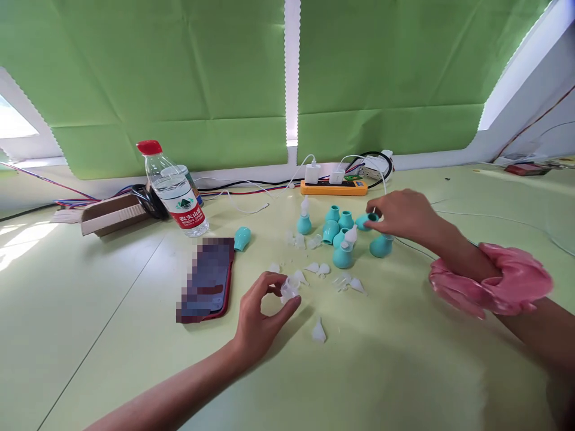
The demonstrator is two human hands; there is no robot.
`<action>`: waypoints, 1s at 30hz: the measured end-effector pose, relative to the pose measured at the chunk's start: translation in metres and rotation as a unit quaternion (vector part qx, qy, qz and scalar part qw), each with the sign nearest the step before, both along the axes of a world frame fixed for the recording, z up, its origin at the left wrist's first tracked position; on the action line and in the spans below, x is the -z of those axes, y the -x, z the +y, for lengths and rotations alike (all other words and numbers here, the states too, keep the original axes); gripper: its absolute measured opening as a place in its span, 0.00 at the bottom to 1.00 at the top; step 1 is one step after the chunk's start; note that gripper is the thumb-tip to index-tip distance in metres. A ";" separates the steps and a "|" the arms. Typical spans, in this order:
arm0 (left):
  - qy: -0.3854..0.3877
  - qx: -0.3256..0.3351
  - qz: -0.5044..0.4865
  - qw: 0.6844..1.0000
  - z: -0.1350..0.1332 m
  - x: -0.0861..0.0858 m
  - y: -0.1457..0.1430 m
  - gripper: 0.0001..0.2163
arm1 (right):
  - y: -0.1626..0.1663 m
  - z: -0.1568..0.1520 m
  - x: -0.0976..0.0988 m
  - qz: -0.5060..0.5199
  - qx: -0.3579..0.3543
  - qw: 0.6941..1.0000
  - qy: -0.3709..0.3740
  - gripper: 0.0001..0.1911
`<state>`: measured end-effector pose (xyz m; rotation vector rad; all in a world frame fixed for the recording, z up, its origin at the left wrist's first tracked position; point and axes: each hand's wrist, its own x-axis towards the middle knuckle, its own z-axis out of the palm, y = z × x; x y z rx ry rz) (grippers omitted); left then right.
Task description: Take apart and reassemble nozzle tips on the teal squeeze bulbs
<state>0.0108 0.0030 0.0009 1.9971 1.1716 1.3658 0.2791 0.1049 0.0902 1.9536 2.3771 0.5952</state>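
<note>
on the pale green table (404, 371), the left hand (258, 314) pinches a small clear tip (290, 289) near the middle. the right hand (402, 214), a pink scrunchie (494, 287) on its wrist, grips a teal bulb (366, 221) beside a cluster of teal bulbs (339, 230). a water bottle (173, 191) and a power strip (333, 188) stand near the far edge.

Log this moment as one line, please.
left hand: pinching clear tip | right hand: gripping teal bulb | table: other teal bulbs, loose clear tips, phone, water bottle
</note>
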 end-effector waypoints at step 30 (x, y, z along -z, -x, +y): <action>-0.001 0.065 -0.072 0.995 -0.004 0.011 0.004 0.13 | 0.087 -0.073 0.074 0.407 -0.414 0.814 -0.028 0.12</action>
